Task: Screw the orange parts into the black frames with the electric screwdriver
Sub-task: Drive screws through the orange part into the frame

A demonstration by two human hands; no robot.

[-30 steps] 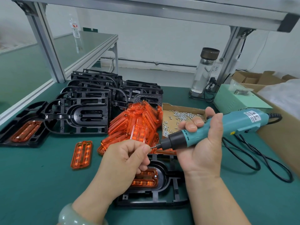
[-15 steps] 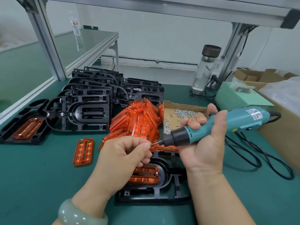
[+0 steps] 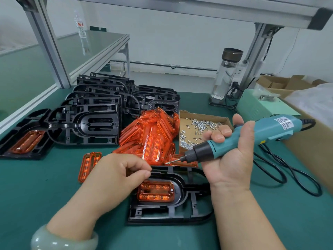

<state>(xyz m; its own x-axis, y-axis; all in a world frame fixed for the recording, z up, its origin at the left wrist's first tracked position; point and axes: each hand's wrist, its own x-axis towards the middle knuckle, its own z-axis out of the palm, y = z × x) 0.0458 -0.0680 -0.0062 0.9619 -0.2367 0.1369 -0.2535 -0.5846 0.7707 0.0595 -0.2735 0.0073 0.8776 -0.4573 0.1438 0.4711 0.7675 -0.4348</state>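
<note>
orange parts (image 3: 153, 141): glossy translucent plastic | black frames (image 3: 86, 123): matt plastic

Right hand (image 3: 232, 159) grips the screwdriver (image 3: 252, 134), screw (image 3: 169, 162) on its tip.

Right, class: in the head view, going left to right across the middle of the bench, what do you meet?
Black frame with an orange part fitted → empty black frames → pile of orange parts → cardboard tray of screws → green power box.

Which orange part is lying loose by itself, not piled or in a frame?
The single orange part flat on the green mat beside the left hand; the rest are heaped in the pile or seated in black frames.
</note>
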